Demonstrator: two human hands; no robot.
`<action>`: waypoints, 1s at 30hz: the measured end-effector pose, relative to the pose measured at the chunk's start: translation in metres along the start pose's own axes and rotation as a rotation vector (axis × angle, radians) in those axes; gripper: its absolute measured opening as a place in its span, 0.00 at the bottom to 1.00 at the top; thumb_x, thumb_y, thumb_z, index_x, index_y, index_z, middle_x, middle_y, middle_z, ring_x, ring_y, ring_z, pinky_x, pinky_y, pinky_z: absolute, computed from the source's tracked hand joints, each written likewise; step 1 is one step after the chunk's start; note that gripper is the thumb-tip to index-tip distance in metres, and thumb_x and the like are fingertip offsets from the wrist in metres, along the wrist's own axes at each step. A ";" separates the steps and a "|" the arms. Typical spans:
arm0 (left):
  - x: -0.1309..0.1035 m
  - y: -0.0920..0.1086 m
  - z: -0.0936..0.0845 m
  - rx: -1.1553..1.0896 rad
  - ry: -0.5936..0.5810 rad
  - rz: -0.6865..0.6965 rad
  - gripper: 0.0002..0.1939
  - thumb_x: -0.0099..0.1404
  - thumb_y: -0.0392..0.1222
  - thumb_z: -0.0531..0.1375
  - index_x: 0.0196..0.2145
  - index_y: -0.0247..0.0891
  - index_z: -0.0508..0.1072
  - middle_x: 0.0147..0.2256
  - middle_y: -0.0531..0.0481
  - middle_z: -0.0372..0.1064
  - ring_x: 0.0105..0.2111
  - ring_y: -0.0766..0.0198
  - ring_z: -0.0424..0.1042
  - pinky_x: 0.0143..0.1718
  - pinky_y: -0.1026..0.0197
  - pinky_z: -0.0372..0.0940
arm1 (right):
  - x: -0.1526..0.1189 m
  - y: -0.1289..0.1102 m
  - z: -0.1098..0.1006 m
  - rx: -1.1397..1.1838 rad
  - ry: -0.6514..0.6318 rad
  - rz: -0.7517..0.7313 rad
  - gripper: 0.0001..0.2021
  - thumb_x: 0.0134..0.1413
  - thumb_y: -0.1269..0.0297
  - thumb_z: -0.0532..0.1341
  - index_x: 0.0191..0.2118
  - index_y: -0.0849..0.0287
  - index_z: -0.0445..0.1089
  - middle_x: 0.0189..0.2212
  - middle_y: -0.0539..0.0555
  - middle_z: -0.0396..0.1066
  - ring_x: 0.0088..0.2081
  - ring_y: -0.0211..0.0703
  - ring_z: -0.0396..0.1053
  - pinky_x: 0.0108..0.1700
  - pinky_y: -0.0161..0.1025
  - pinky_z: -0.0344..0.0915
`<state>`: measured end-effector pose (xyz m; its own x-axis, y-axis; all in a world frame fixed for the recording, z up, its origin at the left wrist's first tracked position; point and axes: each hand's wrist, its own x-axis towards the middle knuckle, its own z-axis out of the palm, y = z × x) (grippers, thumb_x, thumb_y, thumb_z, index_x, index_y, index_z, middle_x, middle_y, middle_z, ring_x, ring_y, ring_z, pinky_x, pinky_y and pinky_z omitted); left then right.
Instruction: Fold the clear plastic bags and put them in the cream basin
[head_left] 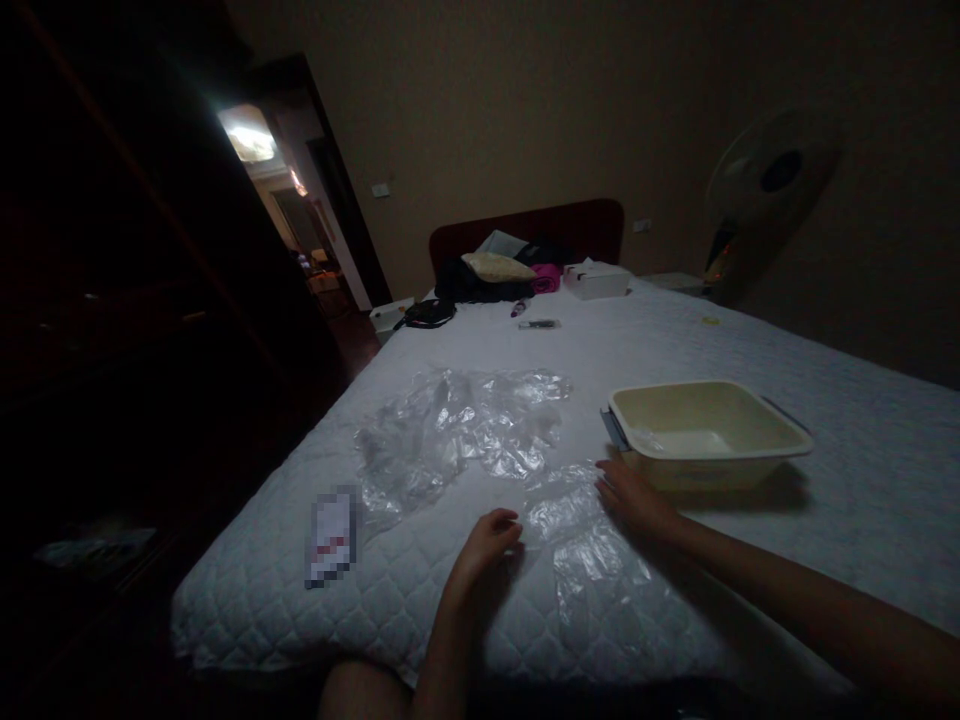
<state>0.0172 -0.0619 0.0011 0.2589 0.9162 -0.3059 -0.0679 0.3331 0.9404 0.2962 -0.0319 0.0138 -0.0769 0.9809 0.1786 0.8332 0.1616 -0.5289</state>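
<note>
On the white quilted bed, a clear plastic bag lies spread flat between and below my hands. My left hand hovers at its left edge, fingers loosely curved and holding nothing. Over the bag's upper right part is my right hand, its fingers stretched out and apart; whether they touch the plastic I cannot tell. More crumpled clear plastic lies beyond my left hand. Just past my right hand stands a cream plastic basin with grey side handles and a small clear piece inside.
A blurred-out packet lies on the bed at the left. Toward the headboard are a black bag, piled clothes, a white box and a small packaged item. A fan stands at the right.
</note>
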 end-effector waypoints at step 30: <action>0.014 -0.020 -0.001 0.365 -0.045 0.494 0.08 0.51 0.37 0.62 0.33 0.40 0.74 0.47 0.45 0.66 0.54 0.55 0.55 0.57 0.48 0.42 | -0.016 -0.010 -0.014 -0.138 -0.079 -0.302 0.22 0.51 0.52 0.55 0.48 0.61 0.64 0.53 0.64 0.58 0.54 0.53 0.55 0.53 0.50 0.53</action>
<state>0.0209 -0.0550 -0.0224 0.3220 0.9299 0.1778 0.1417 -0.2330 0.9621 0.2963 -0.0505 0.0281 -0.3689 0.8972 0.2426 0.8322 0.4351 -0.3437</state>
